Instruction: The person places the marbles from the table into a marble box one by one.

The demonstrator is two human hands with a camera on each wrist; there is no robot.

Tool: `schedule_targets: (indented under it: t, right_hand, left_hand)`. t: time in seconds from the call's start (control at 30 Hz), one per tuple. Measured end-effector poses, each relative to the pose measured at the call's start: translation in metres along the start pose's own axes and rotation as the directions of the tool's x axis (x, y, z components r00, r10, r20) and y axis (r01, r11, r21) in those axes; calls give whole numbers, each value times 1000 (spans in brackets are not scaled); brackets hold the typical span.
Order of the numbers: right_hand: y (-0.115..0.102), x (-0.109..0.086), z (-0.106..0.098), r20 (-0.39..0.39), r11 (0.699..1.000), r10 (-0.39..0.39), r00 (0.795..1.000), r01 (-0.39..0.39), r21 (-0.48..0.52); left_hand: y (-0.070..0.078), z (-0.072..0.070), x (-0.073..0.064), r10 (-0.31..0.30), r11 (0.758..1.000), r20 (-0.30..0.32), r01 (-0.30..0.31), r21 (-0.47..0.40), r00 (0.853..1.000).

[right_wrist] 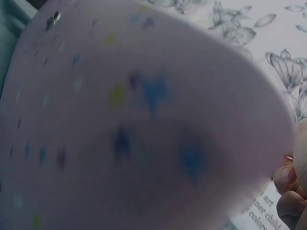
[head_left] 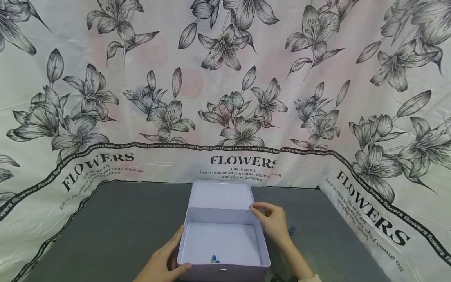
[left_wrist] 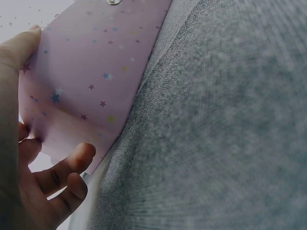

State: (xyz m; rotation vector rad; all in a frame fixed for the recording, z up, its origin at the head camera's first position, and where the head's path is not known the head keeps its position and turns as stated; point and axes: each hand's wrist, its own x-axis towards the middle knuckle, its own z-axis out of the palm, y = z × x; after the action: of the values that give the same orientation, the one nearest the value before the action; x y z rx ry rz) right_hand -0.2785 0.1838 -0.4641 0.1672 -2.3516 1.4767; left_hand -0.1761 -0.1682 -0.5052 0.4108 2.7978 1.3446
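Observation:
A lilac tin box (head_left: 225,272) printed with small stars stands with its hinged lid (head_left: 221,194) thrown back and its pale inside showing. My left hand (head_left: 163,256) grips the front left corner, thumb over the front rim and fingers along the left wall. At the back right corner, by the hinge, my right hand (head_left: 273,221) pinches the lid's edge between thumb and forefinger; its curled fingers (right_wrist: 286,179) show at the right of the right wrist view. A few blue and green beads (head_left: 214,259) lie inside against the front wall.
More blue and green beads (head_left: 291,230) lie on the dark grey tabletop (head_left: 141,219), just beyond the right wrist. Dark small things (head_left: 275,279) sit by the right forearm at the lower edge. A flower-printed cloth (head_left: 239,164) hangs behind the lid and along both sides.

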Motion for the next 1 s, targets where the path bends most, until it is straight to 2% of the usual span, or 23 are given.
schedule_targets:
  t: [0.37,0.57,1.0]
  right_hand:
    - [-18,3,24,23,1000,-20,1000,20,23]
    - [-29,6,31,57,997,-27,998,23,76]
    - [-58,15,53,98,990,-120,988,111,87]
  left_hand:
    - [0,0,-1,-9,1000,8,9,0,1000]
    - [1,0,-1,-4,1000,2,4,-5,1000]
    - [-1,0,0,5,1000,6,-5,13,1000]
